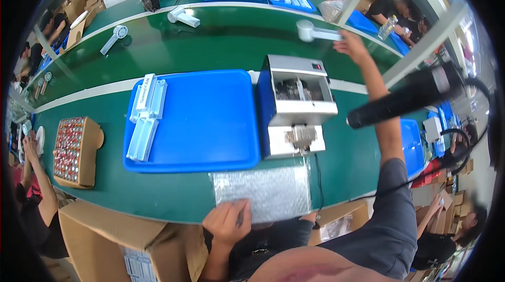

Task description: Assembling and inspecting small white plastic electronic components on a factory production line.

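Note:
My right hand [351,46] is stretched out over the far green belt, its fingers closed on the handle end of a white handheld fan [306,31] with a round head. Near the table's front edge my left hand [229,222] is curled closed by a clear bubble-wrap sheet [273,187]; something small and dark may be between its fingers, but I cannot make it out. Between the hands stands a screw feeder [302,107] with an open top. Left of it, a blue tray [205,119] holds several pale blue-white fan handle pieces [148,103] along its left side.
A black electric screwdriver [405,98] hangs near my right forearm. More fans [184,17] lie on the belt [226,45]. A carton of small red-and-silver cylindrical parts [73,150] sits at left. An open cardboard box [115,224] stands below the front edge. Co-workers sit around.

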Tool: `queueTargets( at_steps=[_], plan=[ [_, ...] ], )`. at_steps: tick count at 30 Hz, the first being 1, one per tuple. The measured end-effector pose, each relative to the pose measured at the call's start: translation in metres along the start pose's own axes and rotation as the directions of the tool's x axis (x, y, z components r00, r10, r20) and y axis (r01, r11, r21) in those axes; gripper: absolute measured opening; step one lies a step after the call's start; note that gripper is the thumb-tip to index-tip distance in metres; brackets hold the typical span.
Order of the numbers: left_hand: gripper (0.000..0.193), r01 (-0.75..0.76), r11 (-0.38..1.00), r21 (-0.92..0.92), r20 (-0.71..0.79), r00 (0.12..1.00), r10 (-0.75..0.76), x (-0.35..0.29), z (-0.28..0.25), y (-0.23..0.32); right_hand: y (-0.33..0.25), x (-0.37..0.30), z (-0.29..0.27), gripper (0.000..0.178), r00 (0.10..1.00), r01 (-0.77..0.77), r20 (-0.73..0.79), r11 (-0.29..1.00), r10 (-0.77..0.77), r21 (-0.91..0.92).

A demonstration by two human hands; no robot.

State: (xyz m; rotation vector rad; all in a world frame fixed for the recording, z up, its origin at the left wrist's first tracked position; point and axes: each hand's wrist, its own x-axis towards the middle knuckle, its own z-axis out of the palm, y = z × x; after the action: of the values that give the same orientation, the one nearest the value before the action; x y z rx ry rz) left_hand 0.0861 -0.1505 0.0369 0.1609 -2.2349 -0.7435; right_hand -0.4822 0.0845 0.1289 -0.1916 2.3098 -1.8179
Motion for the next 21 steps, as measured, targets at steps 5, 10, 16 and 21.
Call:
queueTargets(
  at_steps=[5,10,16,21],
  plan=[
    [0.009,0.052,0.997,0.052,-0.008,0.999,-0.051,-0.006,-0.005,0.001,0.026,0.087,0.099,0.041,0.999,-0.037,0.001,0.962,0.038,0.272],
    [0.004,0.008,1.000,0.005,0.018,1.000,-0.008,0.005,0.003,0.002,0.032,0.047,0.069,0.046,0.989,-0.079,0.138,0.981,0.054,0.179],
    [0.003,0.337,0.853,-0.399,0.228,0.937,-0.263,-0.004,-0.025,0.001,-0.007,-0.196,-0.001,0.023,0.926,0.090,0.351,0.984,-0.140,0.155],
    [0.006,0.573,0.486,-0.660,0.702,0.701,0.128,-0.008,-0.064,-0.062,0.001,-0.449,-0.083,0.029,0.747,-0.165,0.665,0.966,-0.010,0.199]
  ],
)
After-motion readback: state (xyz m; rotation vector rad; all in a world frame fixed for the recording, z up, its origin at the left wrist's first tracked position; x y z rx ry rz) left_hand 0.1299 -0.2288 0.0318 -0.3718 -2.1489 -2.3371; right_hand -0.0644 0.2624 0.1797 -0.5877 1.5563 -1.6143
